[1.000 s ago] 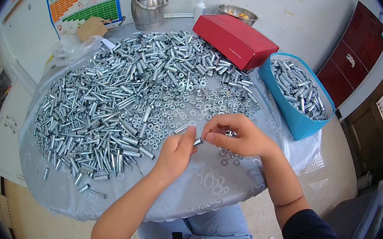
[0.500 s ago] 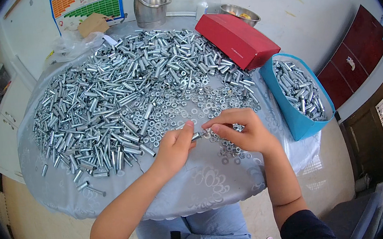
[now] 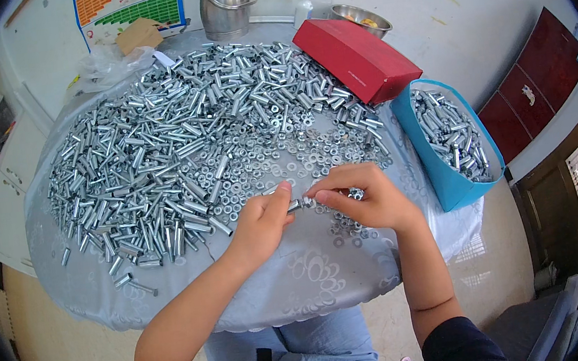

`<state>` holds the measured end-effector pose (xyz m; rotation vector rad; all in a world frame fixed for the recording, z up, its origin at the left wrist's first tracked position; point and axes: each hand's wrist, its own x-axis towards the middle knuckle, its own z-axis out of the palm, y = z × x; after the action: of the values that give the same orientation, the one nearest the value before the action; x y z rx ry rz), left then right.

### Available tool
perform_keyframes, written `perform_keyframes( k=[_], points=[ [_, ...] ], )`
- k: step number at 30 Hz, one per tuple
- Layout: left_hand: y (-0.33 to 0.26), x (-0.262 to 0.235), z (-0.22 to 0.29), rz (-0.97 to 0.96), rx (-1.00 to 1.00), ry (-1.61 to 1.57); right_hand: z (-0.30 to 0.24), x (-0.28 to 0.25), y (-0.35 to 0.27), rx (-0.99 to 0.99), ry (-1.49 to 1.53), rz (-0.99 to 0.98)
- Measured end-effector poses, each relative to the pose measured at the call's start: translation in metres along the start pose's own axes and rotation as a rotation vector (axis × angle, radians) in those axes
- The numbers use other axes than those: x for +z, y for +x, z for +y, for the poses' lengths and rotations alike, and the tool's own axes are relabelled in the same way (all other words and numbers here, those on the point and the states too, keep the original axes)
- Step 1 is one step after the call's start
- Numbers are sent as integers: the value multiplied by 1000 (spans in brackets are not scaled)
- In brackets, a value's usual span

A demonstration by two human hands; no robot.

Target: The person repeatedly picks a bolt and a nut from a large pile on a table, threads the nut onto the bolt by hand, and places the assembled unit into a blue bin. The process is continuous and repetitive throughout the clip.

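Note:
My left hand (image 3: 261, 220) pinches a short silver metal sleeve (image 3: 294, 205) over the near middle of the round table (image 3: 299, 278). My right hand (image 3: 361, 197) meets it fingertip to fingertip, holding a small washer or nut at the sleeve's end, with more small pieces under its fingers. A big heap of silver sleeves (image 3: 173, 150) covers the table's left and far side. Loose washers and nuts (image 3: 300, 154) lie scattered just beyond my hands.
A blue bin (image 3: 444, 178) with finished silver parts hangs at the table's right edge. A red box (image 3: 357, 57) lies at the far right. A steel pot (image 3: 227, 4), a metal bowl (image 3: 360, 18) and a clear plastic bag (image 3: 104, 59) stand at the back.
Both hands stayed together near the table's middle, shifting only slightly while the fingers worked the small piece onto the sleeve.

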<state>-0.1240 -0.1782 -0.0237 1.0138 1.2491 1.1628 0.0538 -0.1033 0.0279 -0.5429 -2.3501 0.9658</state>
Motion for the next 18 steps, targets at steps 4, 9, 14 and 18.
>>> perform_keyframes(
  k=[4, 9, 14, 18],
  points=[
    [-2, 4, 7, 65, -50, -93, 4, -1, -1, -42, 51, -41],
    [0, 2, 2, 30, -33, -23, -5, -3, 1, 31, -2, 4],
    [1, 0, 1, 28, -61, -63, -1, -2, -1, -20, 130, -89],
    [1, 0, -1, 29, -13, 21, 0, -2, 0, 51, 49, -19]
  ],
)
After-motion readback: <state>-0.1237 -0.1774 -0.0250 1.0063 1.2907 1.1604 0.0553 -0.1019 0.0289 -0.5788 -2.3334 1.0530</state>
